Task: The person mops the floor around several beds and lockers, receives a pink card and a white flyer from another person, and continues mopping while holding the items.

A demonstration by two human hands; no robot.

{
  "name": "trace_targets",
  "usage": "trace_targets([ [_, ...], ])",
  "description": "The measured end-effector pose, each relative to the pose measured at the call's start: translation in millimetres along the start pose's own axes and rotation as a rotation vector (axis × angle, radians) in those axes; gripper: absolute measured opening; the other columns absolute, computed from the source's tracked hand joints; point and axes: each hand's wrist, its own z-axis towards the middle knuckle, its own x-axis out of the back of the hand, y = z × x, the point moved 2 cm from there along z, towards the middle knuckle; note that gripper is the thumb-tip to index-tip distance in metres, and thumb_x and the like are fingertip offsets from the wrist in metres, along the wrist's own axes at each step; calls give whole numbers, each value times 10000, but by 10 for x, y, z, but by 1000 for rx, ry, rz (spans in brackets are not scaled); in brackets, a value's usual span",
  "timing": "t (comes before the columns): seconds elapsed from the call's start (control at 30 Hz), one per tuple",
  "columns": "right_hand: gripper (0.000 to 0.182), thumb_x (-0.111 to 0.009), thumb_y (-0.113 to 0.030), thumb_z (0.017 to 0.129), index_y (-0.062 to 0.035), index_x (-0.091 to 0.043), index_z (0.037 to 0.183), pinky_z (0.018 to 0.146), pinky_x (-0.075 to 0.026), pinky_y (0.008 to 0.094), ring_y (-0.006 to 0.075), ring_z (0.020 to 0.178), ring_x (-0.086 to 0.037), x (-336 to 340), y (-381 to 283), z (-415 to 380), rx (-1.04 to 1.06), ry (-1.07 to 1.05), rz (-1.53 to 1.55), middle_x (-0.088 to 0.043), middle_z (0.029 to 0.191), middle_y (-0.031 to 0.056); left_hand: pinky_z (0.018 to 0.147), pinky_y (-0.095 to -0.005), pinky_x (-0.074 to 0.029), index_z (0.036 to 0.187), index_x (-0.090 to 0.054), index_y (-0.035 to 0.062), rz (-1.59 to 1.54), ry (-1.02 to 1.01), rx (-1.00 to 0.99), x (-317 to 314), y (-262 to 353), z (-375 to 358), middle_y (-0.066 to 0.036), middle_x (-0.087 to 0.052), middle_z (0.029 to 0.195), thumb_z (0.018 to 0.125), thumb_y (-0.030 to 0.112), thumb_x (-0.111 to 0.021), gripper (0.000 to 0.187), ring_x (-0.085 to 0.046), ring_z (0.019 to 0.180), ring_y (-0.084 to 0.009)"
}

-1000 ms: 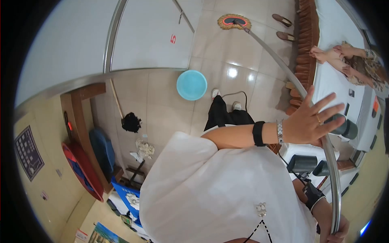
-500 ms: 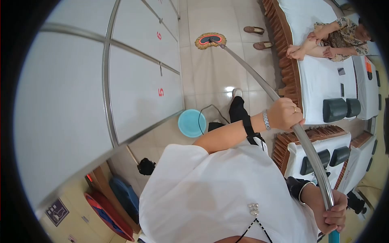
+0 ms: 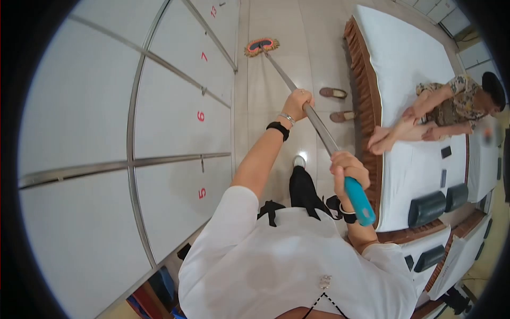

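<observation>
A flat mop [image 3: 262, 47] with a yellowish fringe and orange-edged dark plate rests on the tiled floor ahead, beside the lockers. Its metal pole [image 3: 321, 132] slopes back towards my body and ends in a turquoise grip [image 3: 359, 201]. My left hand [image 3: 299, 104] is wrapped round the pole farther forward, with that arm stretched out. Nearer my chest, my right hand [image 3: 349, 173] is closed round the pole's top end, just where the turquoise grip begins. Both hands are closed on the mop, and the palms are hidden.
White numbered lockers [image 3: 180, 114] line the left side. On the right stands a white-covered bed [image 3: 406, 48] with a brown skirt, where another person [image 3: 451, 103] sits. Brown shoes [image 3: 333, 93] lie on the floor by the bed. Dark cushions [image 3: 426, 208] sit at its near end.
Both my hands have moved forward and left with the mop, my right hand coming up from low beside my body. The mop head has shifted slightly left and away. The blue basin has left view.
</observation>
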Motion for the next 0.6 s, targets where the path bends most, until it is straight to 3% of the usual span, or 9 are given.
trace_targets([
  [0.07,169,-469,-23,812,-68,-350,700,539,-434,346,186,520,-445,211,-1,334,-76,70,44,-470,600,80,571,-363,-399,574,-453,125,10,27,51,-84,116,295,-54,-507,584,520,122,-667,221,-510,591,-274],
  [0.1,169,-492,39,760,-20,-389,640,481,-445,352,211,471,-473,334,-33,478,-19,178,135,-490,555,105,574,-366,-398,577,-459,126,-54,17,21,-57,287,466,-51,-507,587,515,125,-671,221,-512,592,-272],
  [0.17,187,-495,-106,809,-47,-390,666,419,-363,300,172,432,-416,629,-270,766,-63,262,-32,-473,551,68,544,-363,-397,583,-461,119,-152,6,-48,-65,681,781,-46,-510,586,531,108,-645,192,-515,581,-267],
  [0.2,173,-503,-115,794,-84,-383,674,399,-296,285,150,396,-352,1034,-336,617,-81,282,111,-425,522,34,513,-355,-396,586,-458,113,-187,3,-89,-78,912,883,-45,-512,583,551,88,-616,164,-516,568,-264],
  [0.23,165,-511,-117,774,-112,-369,692,398,-254,294,136,380,-299,1017,-516,875,302,436,90,-398,514,15,500,-351,-394,576,-449,109,-247,-9,-87,-79,1139,945,-44,-505,574,556,84,-619,173,-510,547,-254],
  [0.27,182,-525,-101,749,-117,-351,699,377,-310,261,105,349,-351,1039,-754,1174,335,378,81,-441,493,-5,486,-346,-392,566,-440,106,-307,-24,-81,-75,1361,998,-43,-497,564,561,79,-622,184,-505,527,-244],
  [0.33,197,-536,-65,717,-103,-345,684,365,-366,191,57,334,-408,1159,-914,1521,483,250,373,-463,456,-20,446,-322,-372,547,-423,95,-266,91,-55,-26,1727,1136,-49,-470,530,579,67,-627,208,-476,473,-233],
  [0.43,114,-513,-52,707,-93,-412,672,357,-339,131,24,316,-410,1144,-801,1783,445,360,353,-417,407,-46,410,-310,-349,519,-399,89,-300,126,-43,-27,1614,1391,-48,-431,494,594,58,-627,242,-440,427,-222],
  [0.6,154,-468,-36,722,-111,-357,646,381,-353,167,41,331,-406,794,-284,1918,410,445,291,-415,419,-36,392,-313,-332,503,-387,95,-287,196,-142,-36,866,1581,-37,-397,474,587,48,-619,251,-415,403,-215],
])
